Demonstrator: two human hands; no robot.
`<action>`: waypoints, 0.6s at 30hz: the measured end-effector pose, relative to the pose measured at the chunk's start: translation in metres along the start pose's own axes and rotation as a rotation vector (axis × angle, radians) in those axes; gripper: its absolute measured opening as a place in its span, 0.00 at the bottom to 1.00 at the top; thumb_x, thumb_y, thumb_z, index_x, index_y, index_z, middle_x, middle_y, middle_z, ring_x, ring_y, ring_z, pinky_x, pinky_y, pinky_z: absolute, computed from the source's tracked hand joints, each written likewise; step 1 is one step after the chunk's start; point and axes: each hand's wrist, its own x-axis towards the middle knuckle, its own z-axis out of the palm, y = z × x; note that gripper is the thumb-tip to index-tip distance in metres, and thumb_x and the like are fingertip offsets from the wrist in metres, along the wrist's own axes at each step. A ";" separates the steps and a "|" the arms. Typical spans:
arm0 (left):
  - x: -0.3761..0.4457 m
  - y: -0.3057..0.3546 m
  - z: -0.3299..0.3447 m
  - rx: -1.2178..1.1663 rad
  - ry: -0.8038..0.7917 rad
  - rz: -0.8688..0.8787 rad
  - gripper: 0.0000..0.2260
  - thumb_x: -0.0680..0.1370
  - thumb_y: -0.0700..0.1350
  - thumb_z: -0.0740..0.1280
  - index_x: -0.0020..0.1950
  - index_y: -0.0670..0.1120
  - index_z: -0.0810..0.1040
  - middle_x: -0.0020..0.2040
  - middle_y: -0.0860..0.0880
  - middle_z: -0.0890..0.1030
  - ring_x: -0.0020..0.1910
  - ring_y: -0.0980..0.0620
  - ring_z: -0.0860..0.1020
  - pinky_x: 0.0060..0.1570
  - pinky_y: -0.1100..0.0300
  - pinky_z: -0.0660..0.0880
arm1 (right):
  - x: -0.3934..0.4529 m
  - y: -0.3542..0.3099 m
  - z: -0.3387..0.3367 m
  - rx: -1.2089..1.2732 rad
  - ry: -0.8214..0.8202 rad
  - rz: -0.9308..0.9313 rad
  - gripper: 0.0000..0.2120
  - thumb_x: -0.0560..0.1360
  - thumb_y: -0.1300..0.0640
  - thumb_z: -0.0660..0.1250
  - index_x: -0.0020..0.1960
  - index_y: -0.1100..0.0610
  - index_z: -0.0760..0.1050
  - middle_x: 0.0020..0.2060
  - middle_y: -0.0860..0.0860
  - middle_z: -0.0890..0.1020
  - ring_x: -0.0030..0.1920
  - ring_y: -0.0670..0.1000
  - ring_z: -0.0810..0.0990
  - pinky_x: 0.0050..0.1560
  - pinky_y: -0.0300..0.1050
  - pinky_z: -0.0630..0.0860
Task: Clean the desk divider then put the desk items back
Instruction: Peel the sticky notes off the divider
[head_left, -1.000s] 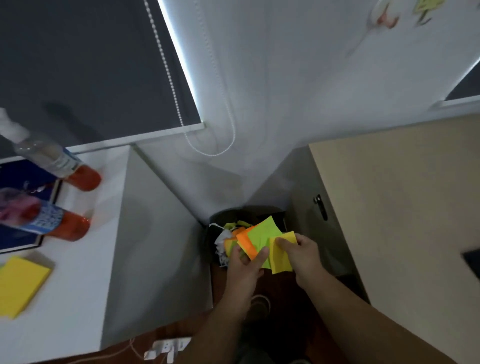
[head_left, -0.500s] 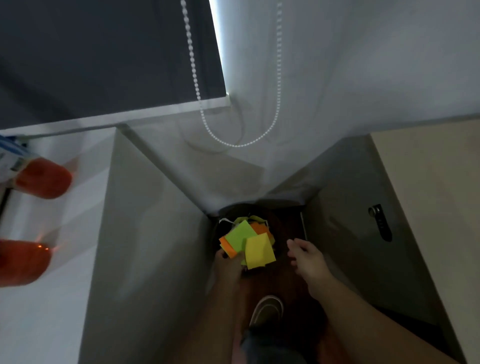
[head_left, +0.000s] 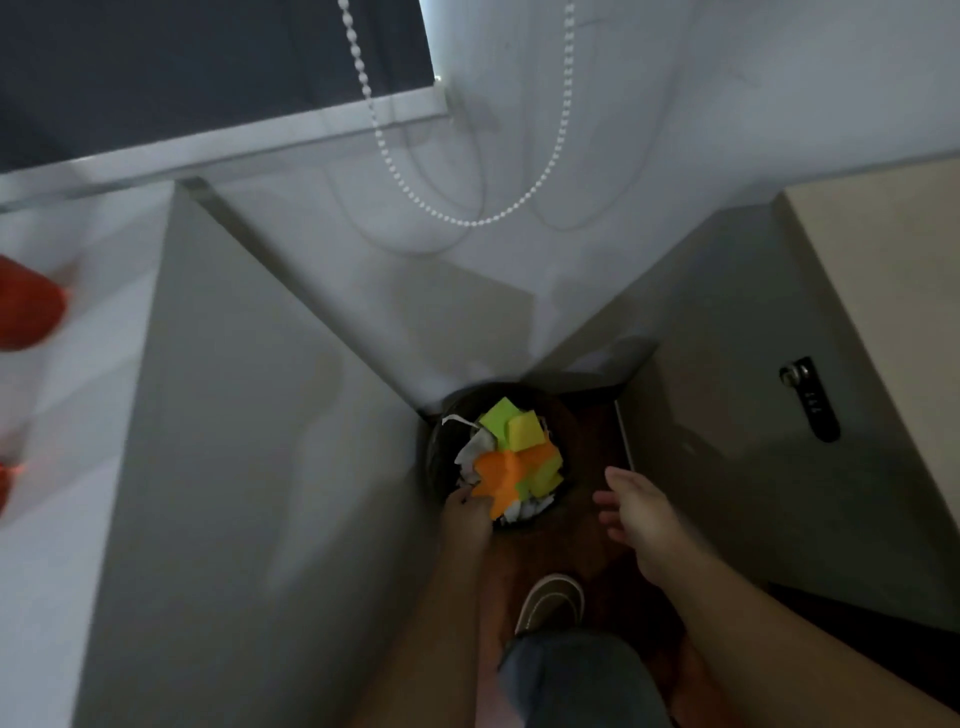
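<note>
Looks like the clear-out step: left hand (head_left: 467, 512) pinches an orange sticky note (head_left: 501, 475) over the bin (head_left: 441, 452) on the floor, right hand (head_left: 636, 514) loose-fingered and empty, so next it's drop and return to the tabletop (head_left: 78, 364).

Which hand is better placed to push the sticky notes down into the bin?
Left. The left hand already touches the orange note at the bin rim; the right hand hangs open beside it.

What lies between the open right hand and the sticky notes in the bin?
In the head view, only the bin's dark rim and bare brown floor separate the right hand from the sticky notes.
</note>
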 end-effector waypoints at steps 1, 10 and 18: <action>-0.004 0.000 0.000 0.044 -0.022 0.020 0.11 0.67 0.50 0.68 0.46 0.46 0.79 0.45 0.42 0.79 0.43 0.45 0.78 0.45 0.49 0.74 | -0.006 -0.001 -0.001 0.005 -0.012 0.002 0.17 0.81 0.50 0.57 0.67 0.54 0.69 0.54 0.55 0.78 0.51 0.54 0.76 0.51 0.48 0.71; -0.166 0.104 0.021 0.090 -0.195 0.191 0.11 0.76 0.44 0.68 0.58 0.47 0.79 0.49 0.49 0.81 0.49 0.49 0.80 0.45 0.60 0.74 | -0.112 -0.057 -0.052 0.211 0.029 -0.053 0.16 0.80 0.52 0.57 0.65 0.54 0.73 0.50 0.54 0.81 0.44 0.52 0.77 0.40 0.44 0.72; -0.291 0.161 0.088 0.326 -0.559 0.444 0.07 0.78 0.40 0.63 0.53 0.50 0.78 0.49 0.49 0.85 0.44 0.54 0.81 0.42 0.64 0.73 | -0.227 -0.080 -0.153 0.559 0.086 -0.321 0.10 0.80 0.60 0.58 0.58 0.58 0.74 0.40 0.55 0.80 0.35 0.50 0.76 0.34 0.41 0.69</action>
